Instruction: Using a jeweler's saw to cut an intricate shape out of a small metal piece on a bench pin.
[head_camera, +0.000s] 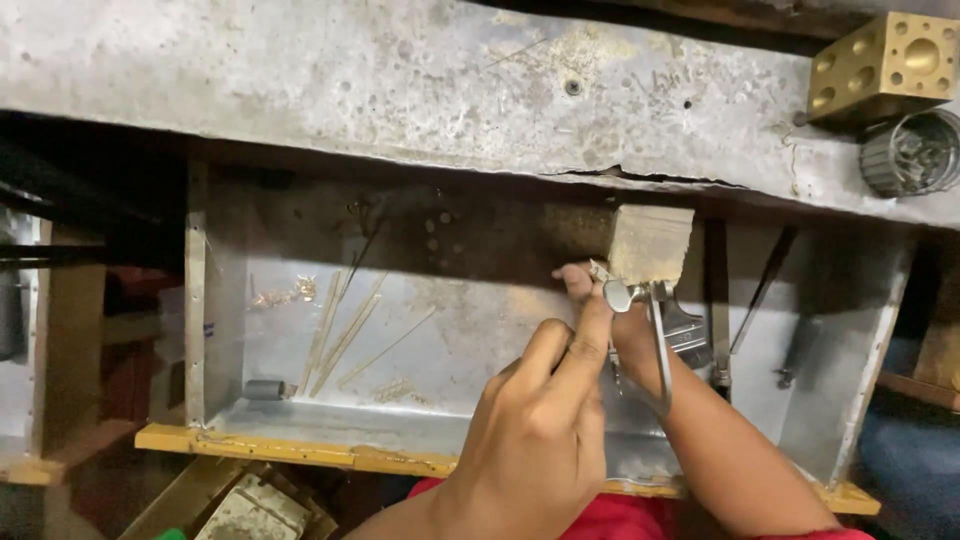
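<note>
Metal saw frame (660, 345) upright, handle down

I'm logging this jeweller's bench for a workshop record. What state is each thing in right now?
Left hand: raised, fingers closed on the saw frame.
Right hand: pinching a small workpiece against the bench pin.
Saw frame: held roughly upright at the pin.
Bench pin: juts from the bench edge, worn.
Metal tray: pulled out, open.
Thin metal strips: lying loose in the tray.
Brass dapping block: resting on the bench top.
</note>
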